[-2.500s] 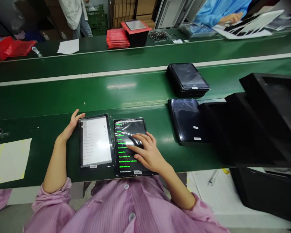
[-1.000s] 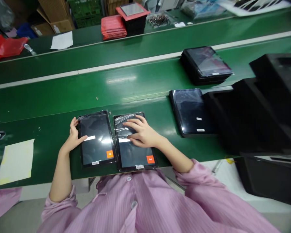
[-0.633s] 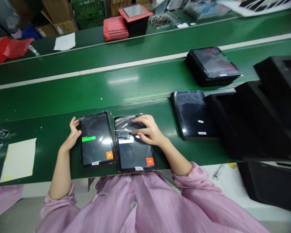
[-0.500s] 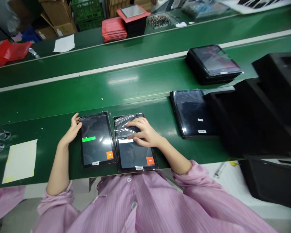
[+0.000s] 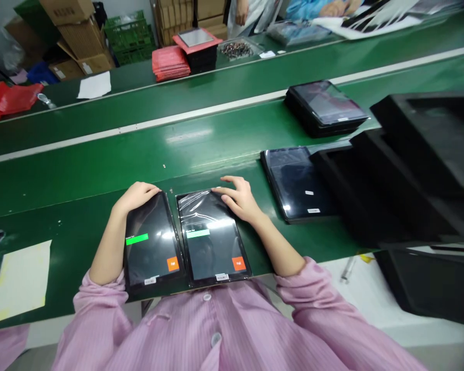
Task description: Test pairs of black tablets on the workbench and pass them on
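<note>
Two tablets lie side by side on the green bench in front of me, screens up under clear film. The left tablet (image 5: 150,257) shows a green bar and an orange "Fail" box. On the right tablet (image 5: 212,252) there is a pale green bar and a similar orange box. My left hand (image 5: 137,197) rests over the top edge of the left tablet, its fingers stretched out and gripping nothing visible. At the right tablet's upper right corner, my right hand (image 5: 240,200) touches the edge with fingers spread apart.
To the right lie a stack of tablets (image 5: 294,180), another stack (image 5: 328,103) behind it, and black foam trays (image 5: 421,180). A paper sheet (image 5: 21,281) is at the left. Red pouches (image 5: 170,63) sit across the bench, where other people's hands (image 5: 334,8) show.
My left hand has moved from the left tablet's side to its top edge. My right hand has gone from over the screen to the upper corner. The right tablet's bar has turned from white to green.
</note>
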